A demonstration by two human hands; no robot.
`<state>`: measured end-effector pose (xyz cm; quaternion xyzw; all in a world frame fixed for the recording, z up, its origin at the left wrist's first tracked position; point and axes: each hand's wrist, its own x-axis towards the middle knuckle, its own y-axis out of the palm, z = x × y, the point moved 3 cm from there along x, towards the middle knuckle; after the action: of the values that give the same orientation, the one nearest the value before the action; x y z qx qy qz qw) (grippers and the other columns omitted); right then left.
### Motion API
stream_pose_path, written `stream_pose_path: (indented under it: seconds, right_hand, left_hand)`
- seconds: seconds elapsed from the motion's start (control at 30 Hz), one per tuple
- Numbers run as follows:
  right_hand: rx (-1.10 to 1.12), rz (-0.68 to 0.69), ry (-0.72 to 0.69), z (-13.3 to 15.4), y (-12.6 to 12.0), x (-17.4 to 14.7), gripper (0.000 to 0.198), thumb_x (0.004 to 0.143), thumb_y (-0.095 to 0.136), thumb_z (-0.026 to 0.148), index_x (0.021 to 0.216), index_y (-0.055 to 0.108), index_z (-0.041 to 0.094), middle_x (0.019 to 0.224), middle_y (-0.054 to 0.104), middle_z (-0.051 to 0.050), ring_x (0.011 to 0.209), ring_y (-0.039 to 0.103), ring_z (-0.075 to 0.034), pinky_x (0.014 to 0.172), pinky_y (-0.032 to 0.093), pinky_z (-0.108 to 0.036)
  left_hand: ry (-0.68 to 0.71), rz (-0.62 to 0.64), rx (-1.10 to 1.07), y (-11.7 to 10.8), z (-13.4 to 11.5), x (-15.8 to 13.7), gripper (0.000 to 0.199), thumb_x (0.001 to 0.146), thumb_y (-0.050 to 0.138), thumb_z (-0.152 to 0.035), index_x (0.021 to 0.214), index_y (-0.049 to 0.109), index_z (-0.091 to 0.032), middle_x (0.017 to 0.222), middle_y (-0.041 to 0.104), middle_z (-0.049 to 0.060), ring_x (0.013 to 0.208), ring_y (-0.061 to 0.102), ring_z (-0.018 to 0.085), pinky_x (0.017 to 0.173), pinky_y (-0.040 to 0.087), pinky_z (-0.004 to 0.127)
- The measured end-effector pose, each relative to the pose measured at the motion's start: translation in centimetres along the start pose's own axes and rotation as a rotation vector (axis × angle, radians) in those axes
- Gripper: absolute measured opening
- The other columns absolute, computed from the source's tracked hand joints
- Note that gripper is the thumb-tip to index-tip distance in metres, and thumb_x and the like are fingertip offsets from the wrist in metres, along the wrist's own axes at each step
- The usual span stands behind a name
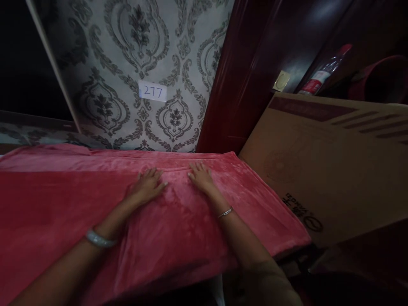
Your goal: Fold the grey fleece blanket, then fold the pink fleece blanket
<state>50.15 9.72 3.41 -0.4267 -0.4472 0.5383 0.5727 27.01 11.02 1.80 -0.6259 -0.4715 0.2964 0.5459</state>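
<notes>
A plush pinkish-red blanket (178, 216) is spread over a surface against the wall, with a fold line running along its far side and creases near its middle. My left hand (148, 185) lies palm down on the cloth, fingers spread, thumb pointing right. To its right, my right hand (201, 176) also rests flat on the blanket, fingers apart and reaching toward the back edge. Neither hand grips the fabric. A wide bangle (99, 239) circles my left wrist and a thin bracelet (225, 212) my right.
A large cardboard box (331, 165) stands right of the blanket, with a red-capped plastic bottle (321, 74) behind its top edge. Patterned wallpaper bears a paper label (152, 91) reading 277. A dark red glossy frame (236, 80) rises at the back; a dark screen-like panel (28, 63) is at left.
</notes>
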Motion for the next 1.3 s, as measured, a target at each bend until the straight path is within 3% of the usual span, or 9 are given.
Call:
stream_pose_path:
  seconds: [0.27,0.4,0.5,0.6,0.7,0.8,0.93,1.17,1.3]
  right_hand:
    - [0.075,0.009,0.179,-4.4,4.0,-0.5,0.062,0.103,0.029,0.051,0.16,0.022,0.029,0.169,0.012,-0.003,0.154,0.012,-0.029,0.119,0.021,-0.055]
    - [0.078,-0.009,0.172,-4.6,4.3,-0.4,0.063,0.102,0.03,0.051,0.16,0.023,0.028,0.169,0.013,-0.002,0.153,0.014,-0.03,0.119,0.022,-0.054]
    - [0.08,-0.029,0.168,-4.7,4.2,-0.4,0.062,0.102,0.03,0.051,0.16,0.025,0.028,0.168,0.015,-0.002,0.153,0.017,-0.03,0.119,0.023,-0.052]
    - [0.085,-0.028,0.178,-4.8,4.2,-0.4,0.061,0.102,0.03,0.05,0.159,0.026,0.028,0.168,0.015,-0.001,0.153,0.018,-0.029,0.12,0.023,-0.051]
    - [0.088,-0.025,0.188,-4.7,4.2,-0.6,0.061,0.102,0.031,0.049,0.159,0.026,0.03,0.169,0.014,-0.001,0.153,0.018,-0.029,0.12,0.023,-0.051]
    - [0.09,-0.024,0.184,-4.6,4.1,-0.7,0.061,0.102,0.032,0.049,0.159,0.027,0.029,0.168,0.016,-0.002,0.152,0.019,-0.03,0.119,0.025,-0.053]
    - [0.089,-0.033,0.168,-4.6,4.2,-0.7,0.062,0.102,0.031,0.049,0.159,0.028,0.026,0.168,0.017,-0.004,0.152,0.019,-0.031,0.118,0.025,-0.054]
    - [0.077,-0.038,0.156,-4.7,4.4,-0.7,0.061,0.102,0.032,0.048,0.159,0.029,0.026,0.168,0.018,-0.005,0.151,0.021,-0.032,0.117,0.028,-0.055]
    - [0.079,-0.057,0.157,-4.6,4.2,-0.7,0.06,0.102,0.032,0.048,0.158,0.03,0.027,0.167,0.02,-0.004,0.151,0.023,-0.03,0.118,0.028,-0.051]
  left_hand:
    - [-0.075,-0.005,0.103,4.1,1.3,1.1,0.063,0.095,0.04,-0.053,0.152,0.041,-0.027,0.165,0.023,0.014,0.154,0.014,0.034,0.116,0.021,0.068]
    - [-0.054,-0.003,0.063,3.9,1.4,1.0,0.06,0.095,0.041,-0.051,0.149,0.046,-0.026,0.165,0.025,0.013,0.154,0.016,0.034,0.117,0.023,0.065]
    - [-0.125,-0.167,-0.009,2.6,1.8,0.4,0.061,0.092,0.046,-0.042,0.149,0.046,-0.019,0.165,0.022,0.017,0.152,0.02,0.036,0.118,0.027,0.059]
    - [-0.349,-0.349,-0.156,1.3,3.7,-0.2,0.071,0.086,0.053,-0.042,0.151,0.039,-0.015,0.158,0.035,0.021,0.144,0.036,0.038,0.112,0.038,0.054]
    - [-0.472,-0.261,-0.323,1.0,6.0,0.1,0.071,0.084,0.054,-0.049,0.143,0.047,-0.009,0.138,0.058,0.022,0.125,0.057,0.034,0.1,0.049,0.044]
    - [-0.476,-0.188,-0.362,1.0,7.1,1.1,0.064,0.084,0.053,-0.052,0.13,0.059,-0.008,0.123,0.068,0.021,0.113,0.065,0.034,0.091,0.053,0.04]
    - [-0.485,-0.178,-0.387,1.2,6.4,2.2,0.07,0.08,0.06,-0.046,0.138,0.052,-0.008,0.122,0.069,0.022,0.109,0.067,0.037,0.088,0.053,0.044]
    - [-0.334,-0.373,-0.462,1.0,4.0,2.2,0.066,0.086,0.038,-0.017,0.153,0.035,-0.018,0.152,0.05,0.008,0.136,0.051,0.02,0.112,0.042,0.033]
    - [-0.366,-0.333,-0.509,1.3,4.4,2.8,0.067,0.084,0.043,-0.017,0.151,0.039,-0.012,0.147,0.053,0.016,0.136,0.051,0.028,0.114,0.041,0.043]
